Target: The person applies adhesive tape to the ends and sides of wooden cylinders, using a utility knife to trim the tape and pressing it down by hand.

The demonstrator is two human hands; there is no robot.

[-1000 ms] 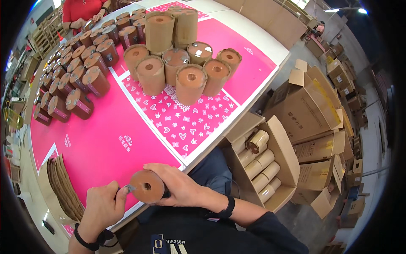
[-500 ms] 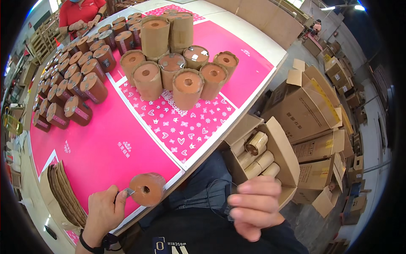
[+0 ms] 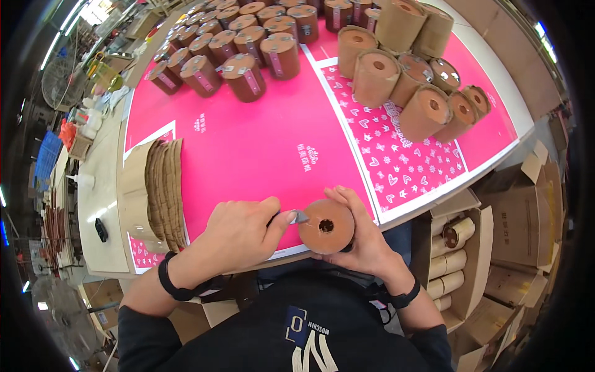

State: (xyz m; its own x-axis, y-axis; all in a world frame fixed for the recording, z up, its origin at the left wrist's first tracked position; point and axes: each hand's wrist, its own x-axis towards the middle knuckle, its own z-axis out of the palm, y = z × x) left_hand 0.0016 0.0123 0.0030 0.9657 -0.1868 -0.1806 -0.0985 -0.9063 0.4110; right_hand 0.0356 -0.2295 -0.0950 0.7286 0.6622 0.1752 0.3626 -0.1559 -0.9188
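Observation:
A reddish-brown cylindrical roll (image 3: 321, 242) with a dark hole in its flat end is at the table's near edge, that end facing up. My right hand (image 3: 365, 242) is curled round its right side, gripping it. My left hand (image 3: 245, 226) is closed on a small metal blade (image 3: 300, 217), whose tip is at the left part of the roll's end face, between rim and hole. The blade's handle is hidden in my fingers. Left of that hand, a stack of curved brown paper wrappers (image 3: 162, 192) lies on the pink sheet (image 3: 248, 149).
Several similar brown rolls (image 3: 245, 79) with pink labels stand in rows at the far side. Paper-wrapped rolls (image 3: 375, 80) are grouped and partly stacked at the far right. An open carton (image 3: 474, 273) of wrapped rolls sits beyond the table's right edge. A black object (image 3: 101, 230) lies at left.
My right hand has come in from the right and taken hold of the roll. My left hand keeps the blade at the roll's end face. The view has swung left.

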